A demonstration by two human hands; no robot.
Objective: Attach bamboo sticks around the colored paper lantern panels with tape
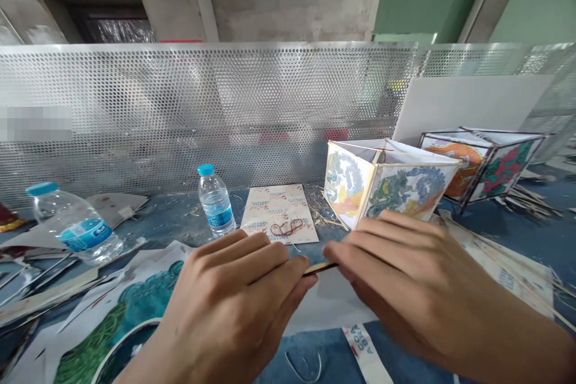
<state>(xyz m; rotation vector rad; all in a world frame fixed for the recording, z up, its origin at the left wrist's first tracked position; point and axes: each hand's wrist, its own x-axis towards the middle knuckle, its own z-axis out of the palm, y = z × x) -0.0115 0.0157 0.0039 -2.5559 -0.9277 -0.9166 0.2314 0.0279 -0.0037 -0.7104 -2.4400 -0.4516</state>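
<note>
Between my two hands runs a thin wooden strip point(320, 268), dark along part of its length. My left hand point(238, 288) pinches one end between thumb and fingers. The other end is held by my right hand point(400, 276), its fingers folded over it; most of the strip there is hidden. Just beyond the hands lies a printed sheet of sandpaper backing point(279, 204) with a reddish-brown cord point(287, 227) on it. Behind my right hand stands a painted paper lantern point(405, 189) on a thin stick frame. Below the strip, a white sheet point(330, 300) rests on the table.
Two water bottles point(216, 204) with blue caps stand at the left and centre. Teal-green painted paper point(148, 285) and a round bowl point(108, 366) lie near my left arm. A dark-framed lantern point(488, 165) and loose sticks point(531, 201) are at right. A perforated metal screen point(270, 90) closes the back.
</note>
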